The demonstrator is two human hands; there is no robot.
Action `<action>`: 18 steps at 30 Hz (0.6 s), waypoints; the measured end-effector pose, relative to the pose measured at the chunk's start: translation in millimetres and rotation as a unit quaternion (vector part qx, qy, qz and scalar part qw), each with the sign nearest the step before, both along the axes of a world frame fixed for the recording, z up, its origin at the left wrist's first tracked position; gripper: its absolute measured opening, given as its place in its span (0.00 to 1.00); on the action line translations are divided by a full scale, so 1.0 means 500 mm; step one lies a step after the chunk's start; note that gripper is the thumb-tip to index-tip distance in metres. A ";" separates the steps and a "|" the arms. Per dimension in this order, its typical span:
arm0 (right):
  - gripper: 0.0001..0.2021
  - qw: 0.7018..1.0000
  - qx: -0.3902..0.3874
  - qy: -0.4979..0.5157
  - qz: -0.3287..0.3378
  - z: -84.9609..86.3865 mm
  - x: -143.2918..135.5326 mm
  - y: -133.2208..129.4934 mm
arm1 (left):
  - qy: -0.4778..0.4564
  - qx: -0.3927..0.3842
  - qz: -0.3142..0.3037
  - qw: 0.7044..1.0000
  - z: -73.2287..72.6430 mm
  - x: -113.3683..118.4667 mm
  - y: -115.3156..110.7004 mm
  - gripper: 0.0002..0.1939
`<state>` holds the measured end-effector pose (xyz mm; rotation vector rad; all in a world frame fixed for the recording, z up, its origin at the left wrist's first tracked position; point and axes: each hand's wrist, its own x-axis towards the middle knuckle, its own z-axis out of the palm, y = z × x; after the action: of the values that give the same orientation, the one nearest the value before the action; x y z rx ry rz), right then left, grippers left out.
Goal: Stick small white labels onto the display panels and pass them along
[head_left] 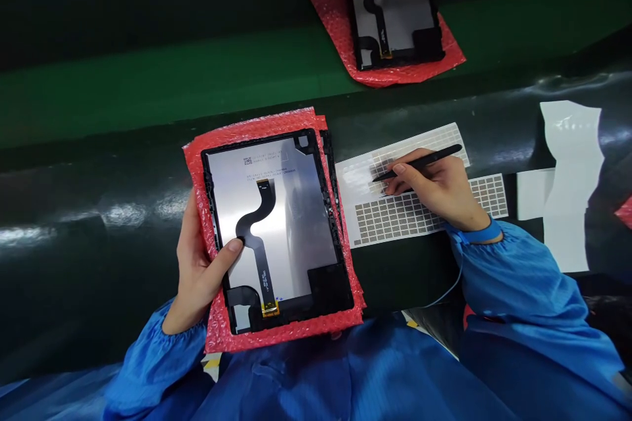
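Dark and shiny, the table (99, 243) lay below. From the head view, the left hand (205, 270) held a flat screen (301, 230) with red bubble wrap (220, 334) under it. Beside it, the right hand (439, 191) pinched a black pen-like tool (439, 155) over a sheet of little squares (390, 220).

Dim along the top, brighter toward the middle. Streaked with white glare on the glossy worktop (99, 223), at left and upper right. Washed by a soft sheen across the tablet panel (289, 230). Bowed near the edges; mostly sharp, soft in the small print (270, 174).
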<state>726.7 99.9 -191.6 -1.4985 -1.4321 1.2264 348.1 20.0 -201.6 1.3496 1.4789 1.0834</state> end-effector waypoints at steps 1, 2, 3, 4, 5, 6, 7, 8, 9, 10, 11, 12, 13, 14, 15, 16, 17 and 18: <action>0.11 1.000 -0.002 0.002 0.000 0.000 0.000 0.001 | -0.001 -0.001 -0.002 1.000 0.000 0.000 0.000 0.40; 0.11 1.000 -0.005 0.004 0.000 0.000 0.000 0.001 | -0.002 -0.002 -0.002 1.000 0.000 0.000 0.001 0.40; 0.12 1.000 -0.008 0.009 -0.001 0.000 0.001 0.002 | -0.002 -0.001 -0.003 1.000 0.000 0.000 0.002 0.40; 0.12 1.000 -0.011 0.015 -0.002 0.001 0.001 0.003 | -0.001 0.000 -0.005 1.000 -0.001 0.000 0.002 0.41; 0.13 1.000 -0.014 0.023 -0.005 0.002 0.001 0.004 | 0.001 0.003 -0.008 1.000 -0.001 -0.001 0.003 0.41; 0.13 0.999 -0.018 0.033 -0.008 0.004 0.002 0.005 | 0.001 0.004 -0.011 1.000 -0.003 -0.002 0.003 0.41; 0.13 0.999 -0.022 0.043 -0.011 0.007 0.002 0.006 | 0.000 0.005 -0.012 1.000 -0.004 -0.003 0.002 0.42; 0.14 0.998 -0.025 0.052 -0.017 0.010 0.002 0.007 | -0.004 0.004 -0.012 1.000 -0.007 -0.004 0.002 0.42; 0.13 0.998 -0.026 0.060 -0.023 0.014 0.002 0.007 | -0.008 0.005 -0.011 1.000 -0.010 -0.004 0.000 0.43; 0.13 0.997 -0.025 0.067 -0.031 0.018 0.001 0.007 | -0.011 0.008 -0.010 1.000 -0.013 -0.005 -0.001 0.43; 0.12 0.996 -0.022 0.072 -0.041 0.023 -0.001 0.007 | -0.012 0.013 -0.010 1.000 -0.016 -0.005 -0.002 0.44; 0.11 0.995 -0.017 0.077 -0.052 0.030 -0.005 0.005 | -0.012 0.017 -0.012 1.000 -0.018 -0.006 -0.003 0.45; 0.10 0.994 -0.009 0.083 -0.065 0.038 -0.011 0.004 | -0.012 0.020 -0.015 1.000 -0.020 -0.007 -0.001 0.46; 0.09 0.993 0.001 0.089 -0.079 0.048 -0.019 0.002 | -0.014 0.023 -0.019 0.999 -0.021 -0.009 0.002 0.46; 0.07 0.991 0.014 0.094 -0.092 0.059 -0.031 0.001 | -0.018 0.028 -0.022 0.999 -0.020 -0.012 0.008 0.46; 0.06 0.990 0.029 0.097 -0.102 0.073 -0.046 0.000 | -0.022 0.039 -0.021 0.999 -0.016 -0.017 0.017 0.44; 0.06 0.989 0.045 0.097 -0.106 0.088 -0.064 0.000 | -0.022 0.057 -0.015 0.998 -0.011 -0.023 0.029 0.43; 0.06 0.988 0.061 0.094 -0.105 0.104 -0.085 0.001 | -0.014 0.082 -0.008 0.996 -0.004 -0.031 0.042 0.41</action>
<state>684.1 100.2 -139.4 -1.3721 -1.1719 1.0989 332.7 41.0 -203.6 1.4500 1.3800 1.2309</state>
